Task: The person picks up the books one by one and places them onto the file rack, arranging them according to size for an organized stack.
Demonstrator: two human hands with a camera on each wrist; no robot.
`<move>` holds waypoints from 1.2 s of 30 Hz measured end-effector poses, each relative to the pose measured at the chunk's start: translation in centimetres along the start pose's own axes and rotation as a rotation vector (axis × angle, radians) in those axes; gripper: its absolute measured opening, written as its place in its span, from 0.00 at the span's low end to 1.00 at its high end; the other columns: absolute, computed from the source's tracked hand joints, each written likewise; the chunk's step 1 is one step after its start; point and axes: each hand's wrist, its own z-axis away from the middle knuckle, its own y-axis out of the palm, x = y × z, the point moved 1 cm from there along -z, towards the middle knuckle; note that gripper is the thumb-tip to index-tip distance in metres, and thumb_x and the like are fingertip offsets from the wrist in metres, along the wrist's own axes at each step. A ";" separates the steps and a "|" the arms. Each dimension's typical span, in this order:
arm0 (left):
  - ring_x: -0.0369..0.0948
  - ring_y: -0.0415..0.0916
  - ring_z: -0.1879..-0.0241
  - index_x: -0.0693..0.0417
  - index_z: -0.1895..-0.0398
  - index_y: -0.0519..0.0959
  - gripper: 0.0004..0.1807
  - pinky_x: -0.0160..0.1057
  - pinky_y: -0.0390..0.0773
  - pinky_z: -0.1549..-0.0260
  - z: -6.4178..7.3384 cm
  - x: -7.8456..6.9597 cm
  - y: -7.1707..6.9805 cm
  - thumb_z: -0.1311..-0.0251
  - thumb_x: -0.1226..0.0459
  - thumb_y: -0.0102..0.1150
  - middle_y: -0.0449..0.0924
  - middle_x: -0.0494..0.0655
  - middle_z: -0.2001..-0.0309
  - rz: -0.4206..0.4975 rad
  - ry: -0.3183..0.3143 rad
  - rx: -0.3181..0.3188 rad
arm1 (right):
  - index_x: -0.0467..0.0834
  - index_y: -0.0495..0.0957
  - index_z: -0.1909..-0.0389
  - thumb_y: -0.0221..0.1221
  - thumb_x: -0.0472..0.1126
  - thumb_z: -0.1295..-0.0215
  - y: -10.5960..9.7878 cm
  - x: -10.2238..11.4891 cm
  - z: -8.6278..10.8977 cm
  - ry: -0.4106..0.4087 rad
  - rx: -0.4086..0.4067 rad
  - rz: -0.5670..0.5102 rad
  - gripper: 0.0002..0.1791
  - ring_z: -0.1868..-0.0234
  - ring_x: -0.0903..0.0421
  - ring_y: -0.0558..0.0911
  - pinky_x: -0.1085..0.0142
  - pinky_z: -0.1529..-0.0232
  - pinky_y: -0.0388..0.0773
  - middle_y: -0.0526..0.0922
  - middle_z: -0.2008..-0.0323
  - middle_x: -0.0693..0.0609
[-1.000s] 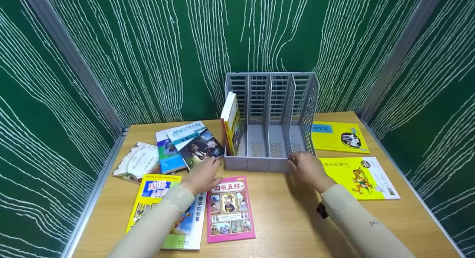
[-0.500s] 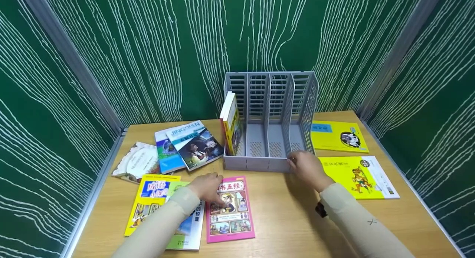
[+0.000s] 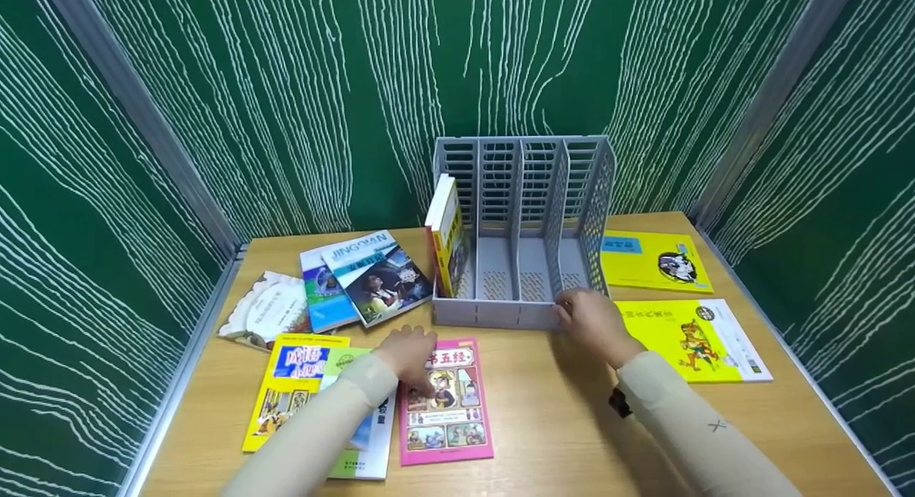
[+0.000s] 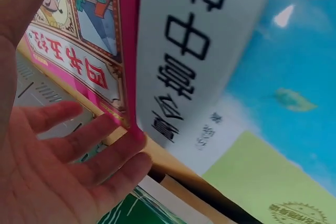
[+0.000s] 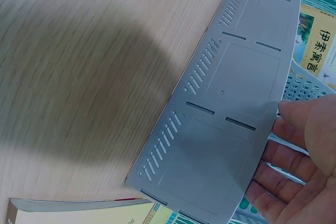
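Now the left hand [image 3: 409, 355] hovers at the upper left corner of the pink book [image 3: 449, 422] on the desk [image 3: 550, 418], fingers spread, holding nothing, masking part of the title; whether the tips touch is hard to tell. A sleeve [image 3: 314, 422] blots out much of the green-and-blue book [image 3: 364, 465]. Right hand [image 3: 595, 324] grips the grey rack's [image 3: 507, 314] front rim, fingertips partly hidden. Wood grain below, white wavy lines down green walls [image 3: 400, 25].

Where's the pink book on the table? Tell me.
In the head view, the pink book lies below the gray rack, right of the green-and-white book, the left hand over its upper left corner.
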 end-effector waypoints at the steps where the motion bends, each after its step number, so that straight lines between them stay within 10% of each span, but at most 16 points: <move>1: 0.58 0.77 0.37 0.60 0.36 0.80 0.50 0.59 0.77 0.31 -0.2 -0.1 -0.1 0.60 0.44 0.90 0.83 0.60 0.40 -0.001 0.008 -0.022 | 0.34 0.87 0.45 0.63 0.40 0.22 0.0 0.0 0.0 -0.005 -0.006 0.009 0.15 0.50 0.38 0.89 0.40 0.40 0.86 0.91 0.50 0.38; 16: 0.50 0.81 0.46 0.57 0.51 0.85 0.29 0.47 0.79 0.34 -2.2 -1.6 -3.7 0.52 0.53 0.86 0.88 0.51 0.51 -0.023 0.164 -0.065 | 0.33 0.87 0.45 0.65 0.40 0.22 -0.2 0.1 -0.1 -0.022 -0.033 0.023 0.15 0.49 0.37 0.90 0.41 0.40 0.86 0.91 0.49 0.36; 25: 0.55 0.85 0.39 0.68 0.35 0.82 0.29 0.52 0.83 0.35 -1.4 -1.3 -7.3 0.37 0.62 0.75 0.87 0.62 0.39 0.204 0.175 0.170 | 0.33 0.87 0.44 0.63 0.41 0.21 -0.3 0.2 -0.1 -0.005 -0.012 0.026 0.16 0.49 0.38 0.90 0.40 0.39 0.85 0.91 0.49 0.36; 31: 0.41 0.80 0.65 0.63 0.46 0.87 0.14 0.39 0.84 0.63 -0.9 -0.2 -7.7 0.29 0.64 0.65 0.89 0.52 0.57 0.333 0.179 0.329 | 0.34 0.87 0.45 0.63 0.42 0.20 -0.3 0.2 -0.1 0.009 -0.012 0.016 0.16 0.55 0.42 0.88 0.41 0.42 0.86 0.92 0.50 0.37; 36: 0.35 0.77 0.66 0.59 0.47 0.88 0.12 0.32 0.77 0.68 -0.4 0.8 -7.8 0.24 0.65 0.60 0.89 0.50 0.57 0.426 0.216 0.367 | 0.34 0.87 0.46 0.63 0.41 0.20 -0.3 0.2 -0.2 0.000 -0.014 0.027 0.15 0.54 0.41 0.89 0.41 0.41 0.86 0.92 0.51 0.38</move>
